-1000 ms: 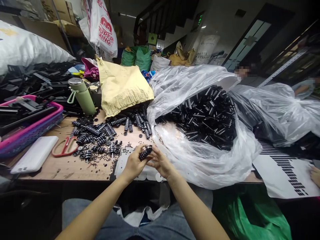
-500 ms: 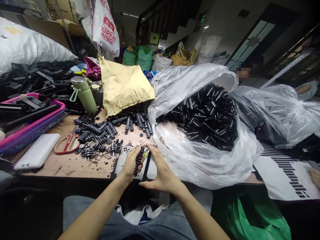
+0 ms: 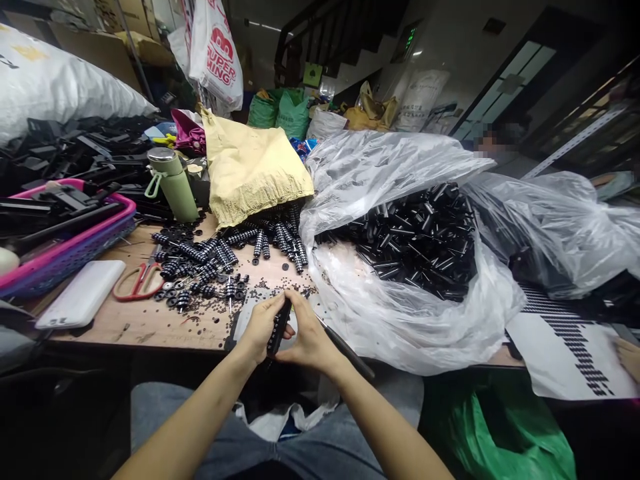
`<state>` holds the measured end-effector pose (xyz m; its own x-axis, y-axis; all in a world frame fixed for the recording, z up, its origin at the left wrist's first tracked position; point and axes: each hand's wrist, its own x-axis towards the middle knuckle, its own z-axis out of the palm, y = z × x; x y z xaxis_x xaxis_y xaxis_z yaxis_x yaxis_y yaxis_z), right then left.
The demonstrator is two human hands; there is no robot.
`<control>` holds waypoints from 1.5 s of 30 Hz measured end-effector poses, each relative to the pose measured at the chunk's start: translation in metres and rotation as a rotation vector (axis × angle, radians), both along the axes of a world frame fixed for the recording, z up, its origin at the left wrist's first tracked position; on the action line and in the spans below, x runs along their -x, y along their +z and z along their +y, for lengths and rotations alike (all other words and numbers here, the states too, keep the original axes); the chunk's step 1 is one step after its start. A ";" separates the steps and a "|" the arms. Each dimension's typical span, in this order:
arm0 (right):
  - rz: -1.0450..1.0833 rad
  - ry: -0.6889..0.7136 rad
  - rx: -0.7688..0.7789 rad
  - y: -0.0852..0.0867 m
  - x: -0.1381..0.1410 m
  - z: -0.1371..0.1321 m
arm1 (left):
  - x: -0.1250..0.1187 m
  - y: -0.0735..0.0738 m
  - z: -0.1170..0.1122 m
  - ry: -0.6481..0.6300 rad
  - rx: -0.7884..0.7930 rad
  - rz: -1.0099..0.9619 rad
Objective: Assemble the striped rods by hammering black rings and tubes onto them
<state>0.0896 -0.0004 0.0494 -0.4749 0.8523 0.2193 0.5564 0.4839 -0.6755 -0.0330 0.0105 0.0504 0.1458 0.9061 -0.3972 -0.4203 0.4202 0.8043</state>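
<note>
My left hand (image 3: 261,325) is closed around a narrow black plastic piece (image 3: 279,325) with a row of small light dots along its face. My right hand (image 3: 307,333) presses the same piece from the right, thumb low and fingertips at its upper end. Both hands meet over a pale board (image 3: 245,319) at the table's front edge. A dark rod-like tool with a thick handle (image 3: 350,350) slants out beside my right wrist; whether the hand touches it is hidden. Small dark rings (image 3: 205,313) lie scattered left of the hands.
Ribbed black rollers (image 3: 200,263), red-handled scissors (image 3: 137,283), a white power-bank-like block (image 3: 83,293) and a green flask (image 3: 175,187) stand or lie left. A plastic bag (image 3: 400,333) of black parts (image 3: 415,240) spreads right. Another person's hand (image 3: 627,357) shows at far right.
My right hand has moved left against the black piece in my left hand. The dark bar between the hands no longer shows there; the rod-like tool now appears beside my right wrist.
</note>
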 end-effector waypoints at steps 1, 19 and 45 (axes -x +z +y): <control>0.005 0.000 0.013 -0.002 0.003 0.000 | 0.003 -0.003 0.001 0.006 0.011 0.014; -0.553 -0.575 -0.105 -0.047 -0.045 -0.025 | 0.044 -0.079 -0.017 -0.258 -1.056 1.513; -0.233 -0.414 0.093 0.033 -0.008 -0.043 | 0.026 -0.067 -0.015 -0.282 -1.082 1.798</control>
